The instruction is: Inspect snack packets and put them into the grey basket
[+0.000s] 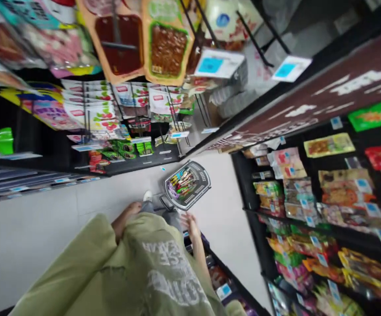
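My left hand (131, 211) hangs beside my left thigh, below the olive sleeve. Its fingers are mostly hidden or too small to make out, and nothing shows in it. My right hand (190, 223) is low by my right leg, slightly blurred, with its fingers stretched and apart and nothing in them. On the floor just ahead of my feet stands a dark shopping basket (201, 172) holding a pile of colourful small packets (182, 182). Its black handle (167, 202) leans out toward my legs. Both hands are apart from the basket.
Racks of hanging snack packets (105, 114) with price tags fill the left and front. A black shelf unit (253, 219) packed with bagged food (292, 197) stands on the right. Close by my right arm is a low shelf (225, 272). Pale floor tiles (95, 193) run between.
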{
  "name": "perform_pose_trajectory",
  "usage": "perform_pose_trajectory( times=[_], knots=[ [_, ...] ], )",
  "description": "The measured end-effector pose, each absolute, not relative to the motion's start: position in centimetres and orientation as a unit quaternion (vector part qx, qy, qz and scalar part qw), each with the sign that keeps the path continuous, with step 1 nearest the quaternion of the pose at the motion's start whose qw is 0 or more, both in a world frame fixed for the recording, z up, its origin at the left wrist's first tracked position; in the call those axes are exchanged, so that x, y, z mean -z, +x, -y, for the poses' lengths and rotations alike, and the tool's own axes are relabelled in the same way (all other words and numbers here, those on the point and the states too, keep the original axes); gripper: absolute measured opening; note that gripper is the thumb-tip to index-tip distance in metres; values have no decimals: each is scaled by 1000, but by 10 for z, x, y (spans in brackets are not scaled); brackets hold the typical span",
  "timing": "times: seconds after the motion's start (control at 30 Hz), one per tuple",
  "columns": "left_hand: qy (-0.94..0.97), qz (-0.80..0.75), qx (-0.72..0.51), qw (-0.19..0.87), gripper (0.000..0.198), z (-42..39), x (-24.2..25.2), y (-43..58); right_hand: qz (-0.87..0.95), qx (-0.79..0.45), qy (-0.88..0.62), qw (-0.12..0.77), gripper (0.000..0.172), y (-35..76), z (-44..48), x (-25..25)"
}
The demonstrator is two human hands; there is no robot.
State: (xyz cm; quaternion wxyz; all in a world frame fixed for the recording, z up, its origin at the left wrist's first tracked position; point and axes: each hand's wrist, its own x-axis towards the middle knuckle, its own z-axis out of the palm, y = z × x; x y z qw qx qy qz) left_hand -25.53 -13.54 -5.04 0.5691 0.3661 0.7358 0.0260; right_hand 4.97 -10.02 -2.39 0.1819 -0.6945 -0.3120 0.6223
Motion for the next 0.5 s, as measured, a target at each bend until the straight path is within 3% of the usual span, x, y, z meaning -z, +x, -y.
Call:
perform_pose_trajectory(
  times=[0.13, 0.37, 0.43, 0.5],
  knots=[
    [394, -715, 35, 576, 5, 97, 76, -223, 278, -591, -740, 160, 33, 66, 51, 64],
    [433, -687, 86, 577, 21, 51, 127, -149, 281, -585, -753, 109, 10, 85, 21, 150],
    [448, -671, 113, 580, 23, 45, 147, -129, 278, -575, -762, 112, 15, 95, 23, 178],
    [463, -652, 146, 582, 20, 41, 171, -112, 267, -559, -778, 104, 30, 108, 30, 208]
  ],
)
